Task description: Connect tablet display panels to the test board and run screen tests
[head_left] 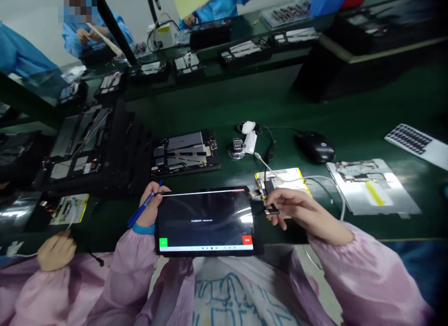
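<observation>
We have the left hand (150,208) curled on the left edge of the tablet (206,223), blue pen (140,213) tucked in the same grip. Tablet is at the near bench edge, middle, tilted screen-up, screen on. Just right of it, we see the right hand (294,211) pinching a small black connector (272,211), other fingers loosely bent. Yellow-edged board (292,173) beyond that hand; metal plate (399,195) farther right, mouse (315,147) far right. Opened tablet (184,151) on the far side; co-worker's hand (57,250) near left.
</observation>
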Tool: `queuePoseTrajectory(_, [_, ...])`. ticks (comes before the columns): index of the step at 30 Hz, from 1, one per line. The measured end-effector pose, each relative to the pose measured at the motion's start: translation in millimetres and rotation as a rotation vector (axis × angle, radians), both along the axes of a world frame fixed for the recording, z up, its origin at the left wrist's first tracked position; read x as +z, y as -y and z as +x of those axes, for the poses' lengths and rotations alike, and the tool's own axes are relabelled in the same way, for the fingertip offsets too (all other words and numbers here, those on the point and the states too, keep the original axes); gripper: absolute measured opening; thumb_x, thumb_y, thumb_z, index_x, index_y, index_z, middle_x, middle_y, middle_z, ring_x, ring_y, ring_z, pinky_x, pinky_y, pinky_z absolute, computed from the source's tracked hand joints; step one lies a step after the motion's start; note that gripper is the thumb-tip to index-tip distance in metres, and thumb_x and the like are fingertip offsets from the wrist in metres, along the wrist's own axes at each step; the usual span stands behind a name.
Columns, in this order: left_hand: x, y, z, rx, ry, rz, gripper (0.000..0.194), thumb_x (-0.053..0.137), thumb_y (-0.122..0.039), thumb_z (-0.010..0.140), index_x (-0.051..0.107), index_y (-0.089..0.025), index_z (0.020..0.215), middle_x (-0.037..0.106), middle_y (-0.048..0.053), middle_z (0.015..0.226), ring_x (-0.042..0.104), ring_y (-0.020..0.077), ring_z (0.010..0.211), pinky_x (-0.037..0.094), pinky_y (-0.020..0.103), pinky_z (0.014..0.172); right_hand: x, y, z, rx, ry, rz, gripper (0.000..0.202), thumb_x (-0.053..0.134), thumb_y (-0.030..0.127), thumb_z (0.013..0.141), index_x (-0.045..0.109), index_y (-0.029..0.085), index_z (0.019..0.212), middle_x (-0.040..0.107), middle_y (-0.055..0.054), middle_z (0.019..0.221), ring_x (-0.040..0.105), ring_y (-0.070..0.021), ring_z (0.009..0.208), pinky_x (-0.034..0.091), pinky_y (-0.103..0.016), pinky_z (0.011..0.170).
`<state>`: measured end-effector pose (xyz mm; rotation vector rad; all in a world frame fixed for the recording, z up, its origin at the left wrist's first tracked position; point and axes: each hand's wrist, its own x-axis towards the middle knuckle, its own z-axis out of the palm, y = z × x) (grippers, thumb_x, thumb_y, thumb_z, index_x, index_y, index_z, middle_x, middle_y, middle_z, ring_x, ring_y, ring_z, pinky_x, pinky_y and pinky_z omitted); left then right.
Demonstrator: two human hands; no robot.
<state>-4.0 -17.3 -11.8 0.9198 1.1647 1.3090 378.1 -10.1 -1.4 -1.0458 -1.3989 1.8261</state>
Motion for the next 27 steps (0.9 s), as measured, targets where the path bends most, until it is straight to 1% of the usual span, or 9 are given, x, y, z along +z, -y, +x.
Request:
queuePoseTrajectory(2, [2.3,-1,2,0.013,-0.02,0.006,0.053,0.082,-0.045,0.063,0.038,-0.021,0.079,0.066,0.002,0.078,0.062,0.0141,0.063,0.049,0.022,0.057,-3.7,12,-3,-0.009,0.008,-0.04,0.027,0.061,0.041,0.082,0.057,0.017,0.093,0.063,-0.002,0.064,0.06,-0.0129,0.049,0.05,-0.026,0.046])
queuePoseTrajectory(4, [4.8,-2,4,0.03,-0.037,0.011,0.052,0.081,-0.046,0.063,0.039,-0.02,0.079,0.067,0.002,0.079,0.062,0.0138,0.062,0.049,0.022,0.056,-8.9,19,-9,-0.054,0.063,-0.063,0.032,0.067,0.044,0.079,0.057,0.017,0.092,0.06,0.001,0.063,0.058,-0.0115,0.049,0.051,-0.025,0.046])
queuePoseTrajectory(8, [7.9,-4,7,0.044,-0.054,0.015,0.055,0.082,-0.048,0.06,0.038,-0.02,0.077,0.067,0.001,0.076,0.061,0.0135,0.06,0.049,0.023,0.055,-21.9,25,-19,-0.145,0.101,-0.094,0.039,0.071,0.049,0.073,0.055,0.018,0.088,0.057,0.003,0.064,0.057,-0.0096,0.049,0.053,-0.026,0.049])
queuePoseTrajectory(11, [8.5,-5,8,0.051,-0.072,0.025,0.056,0.082,-0.049,0.06,0.038,-0.021,0.078,0.066,0.0,0.075,0.06,0.0127,0.058,0.048,0.022,0.054,-29.3,26,-23,-0.164,0.059,-0.105,0.043,0.07,0.054,0.072,0.054,0.018,0.089,0.055,0.004,0.065,0.056,-0.0089,0.049,0.053,-0.026,0.051])
queuePoseTrajectory(18, [11.4,-5,11,0.057,-0.096,0.035,0.055,0.082,-0.048,0.06,0.038,-0.021,0.078,0.065,0.0,0.073,0.059,0.012,0.058,0.048,0.02,0.054,-31.4,27,-24,-0.104,0.066,-0.067,0.041,0.064,0.056,0.078,0.055,0.019,0.093,0.051,0.004,0.068,0.053,-0.0083,0.053,0.049,-0.024,0.049])
queuePoseTrajectory(22, [12.6,-6,13,0.06,-0.1,0.024,0.057,0.083,-0.05,0.058,0.038,-0.021,0.077,0.065,0.0,0.072,0.06,0.013,0.057,0.048,0.022,0.053,-35.0,29,-27,-0.162,0.025,-0.032,0.039,0.057,0.056,0.083,0.053,0.02,0.096,0.05,0.004,0.069,0.052,-0.0087,0.053,0.047,-0.024,0.051])
queuePoseTrajectory(27, [12.0,-7,13,0.069,-0.126,0.024,0.058,0.083,-0.051,0.057,0.037,-0.021,0.076,0.065,-0.001,0.07,0.061,0.0143,0.058,0.05,0.023,0.055,-38.1,29,-30,-0.19,0.032,0.047,0.033,0.055,0.051,0.087,0.053,0.02,0.099,0.049,0.003,0.072,0.053,-0.0095,0.057,0.045,-0.025,0.054])
